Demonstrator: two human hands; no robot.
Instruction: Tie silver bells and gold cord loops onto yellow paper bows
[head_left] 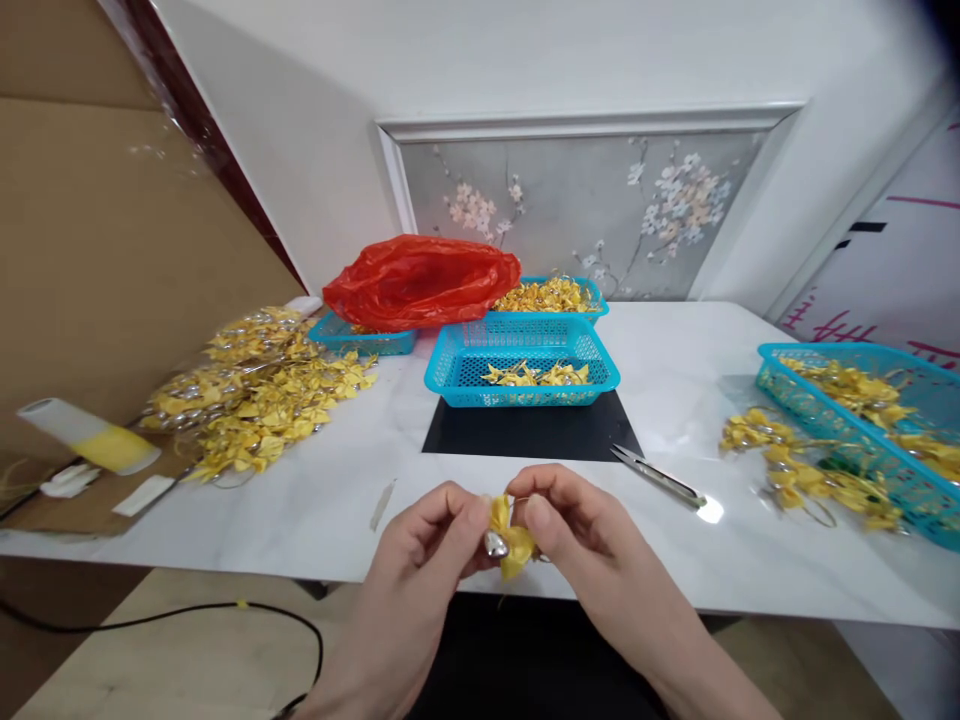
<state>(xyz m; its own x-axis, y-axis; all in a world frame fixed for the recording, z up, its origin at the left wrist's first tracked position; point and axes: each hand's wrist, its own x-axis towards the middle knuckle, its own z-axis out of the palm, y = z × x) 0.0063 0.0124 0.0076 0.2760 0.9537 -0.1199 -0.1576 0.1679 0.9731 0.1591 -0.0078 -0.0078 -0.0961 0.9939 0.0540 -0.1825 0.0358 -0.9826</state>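
Observation:
Both hands meet at the near edge of the white table point(675, 380). My left hand point(427, 540) and my right hand point(577, 520) pinch a small yellow ribbon bow point(511, 535) with a silver bell on it. Fingers of both hands are closed on the bow. Straight ahead lies a black mat point(532, 435), and behind it a blue basket point(442, 375) holds a few yellow bows. Thread snips point(660, 478) lie just right of my right hand.
A heap of yellow bows point(262, 395) lies at the left. Two more blue baskets point(592, 295) stand at the back under a red plastic bag point(420, 280). A further blue basket point(930, 520) with bows sits at the right edge. A cardboard sheet point(97, 250) leans at the left, with a tape roll point(86, 435).

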